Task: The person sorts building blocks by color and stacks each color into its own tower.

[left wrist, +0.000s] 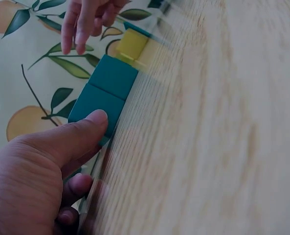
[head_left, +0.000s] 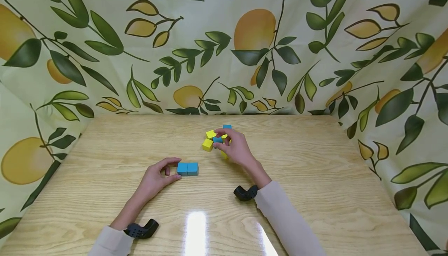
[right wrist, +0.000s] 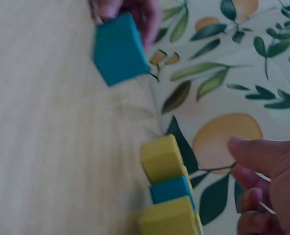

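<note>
Two blue blocks stand side by side on the table, a left one and a right one. My left hand pinches the left block at its outer end, the thumb pressed to its near side in the left wrist view. My right hand hovers over a loose cluster, thumb and fingers apart. Between them in the head view appears a blue block; the right wrist view shows that block among yellow blocks, below the hand with nothing in its grasp.
Yellow blocks lie around the cluster, some partly hidden by the right hand. Another blue block sits behind it. The wooden table ends at a patterned cloth at the back and sides.
</note>
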Demonstrator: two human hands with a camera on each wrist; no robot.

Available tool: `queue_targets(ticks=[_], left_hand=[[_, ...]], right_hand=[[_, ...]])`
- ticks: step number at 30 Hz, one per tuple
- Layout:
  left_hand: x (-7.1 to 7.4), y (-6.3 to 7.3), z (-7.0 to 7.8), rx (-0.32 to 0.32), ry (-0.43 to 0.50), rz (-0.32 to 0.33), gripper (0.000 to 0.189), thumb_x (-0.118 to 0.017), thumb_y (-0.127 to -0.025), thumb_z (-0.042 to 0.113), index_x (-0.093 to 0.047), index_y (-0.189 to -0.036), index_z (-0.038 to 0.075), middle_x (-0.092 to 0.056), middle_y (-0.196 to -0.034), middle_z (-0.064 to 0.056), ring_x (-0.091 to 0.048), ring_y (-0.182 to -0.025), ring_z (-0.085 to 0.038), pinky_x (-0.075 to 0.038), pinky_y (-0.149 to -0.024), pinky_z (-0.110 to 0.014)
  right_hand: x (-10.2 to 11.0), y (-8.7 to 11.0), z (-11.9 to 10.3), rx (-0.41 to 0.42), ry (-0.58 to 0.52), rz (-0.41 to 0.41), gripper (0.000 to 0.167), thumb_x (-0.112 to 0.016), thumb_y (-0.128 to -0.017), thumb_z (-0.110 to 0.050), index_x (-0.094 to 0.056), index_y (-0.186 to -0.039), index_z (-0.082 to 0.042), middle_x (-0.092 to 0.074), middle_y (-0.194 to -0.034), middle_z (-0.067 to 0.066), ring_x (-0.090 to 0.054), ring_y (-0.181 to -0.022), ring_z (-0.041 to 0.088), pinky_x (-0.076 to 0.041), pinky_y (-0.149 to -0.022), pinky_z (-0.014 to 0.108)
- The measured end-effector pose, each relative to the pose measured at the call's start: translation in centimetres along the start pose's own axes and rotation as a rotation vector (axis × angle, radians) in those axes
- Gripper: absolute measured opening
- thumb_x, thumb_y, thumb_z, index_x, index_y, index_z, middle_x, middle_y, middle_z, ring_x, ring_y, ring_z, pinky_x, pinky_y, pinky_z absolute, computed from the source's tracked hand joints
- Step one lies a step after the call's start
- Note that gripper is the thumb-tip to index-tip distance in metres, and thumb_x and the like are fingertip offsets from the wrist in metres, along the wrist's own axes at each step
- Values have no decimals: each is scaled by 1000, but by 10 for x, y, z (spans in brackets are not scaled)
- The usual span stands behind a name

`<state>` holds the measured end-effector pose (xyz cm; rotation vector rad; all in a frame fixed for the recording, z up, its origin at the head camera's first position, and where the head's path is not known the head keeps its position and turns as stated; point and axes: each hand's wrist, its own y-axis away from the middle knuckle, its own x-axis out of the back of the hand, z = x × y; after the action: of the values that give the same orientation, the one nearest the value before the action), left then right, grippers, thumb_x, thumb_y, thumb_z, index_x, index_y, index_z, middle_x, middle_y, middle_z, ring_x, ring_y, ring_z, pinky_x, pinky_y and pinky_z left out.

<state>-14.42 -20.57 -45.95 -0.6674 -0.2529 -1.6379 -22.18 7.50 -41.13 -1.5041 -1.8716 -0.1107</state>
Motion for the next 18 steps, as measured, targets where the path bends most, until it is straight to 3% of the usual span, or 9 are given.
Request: queue_targets(ticks=[5,10,18], left_hand=[[0,1,0,11,6,-8,46,-80,-78,17,-65,-121,17,-51,-73,1,-46,-67,-15,-38,-62,-26],[0,1,1,14,3,-8,45,-80,-78,17,-65,-120,17,-51,-72,1,-47,-66,-15,-38,-63,-26],[2,0,3,17,-4,-4,43,-80,-78,19,-66,-118,18,-51,-72,2,-47,-66,-15,-38,-62,-26]], right_hand=[[4,-8,5,-62,72,-43,33,-77,-82,-14,-67,-113,-9,-63,-99,5,-44,-72,18,-36,-61,28],[5,-11,14,-124,44,-81,34,-76,-83,-15,-67,-115,-10,-64,-105,1,-47,-80,22,-39,-68,31],[1,-13,27,-128,58,-97,32,-75,-84,-11,-68,-115,-9,-64,-114,1,-51,-104,20,-43,-89,36]])
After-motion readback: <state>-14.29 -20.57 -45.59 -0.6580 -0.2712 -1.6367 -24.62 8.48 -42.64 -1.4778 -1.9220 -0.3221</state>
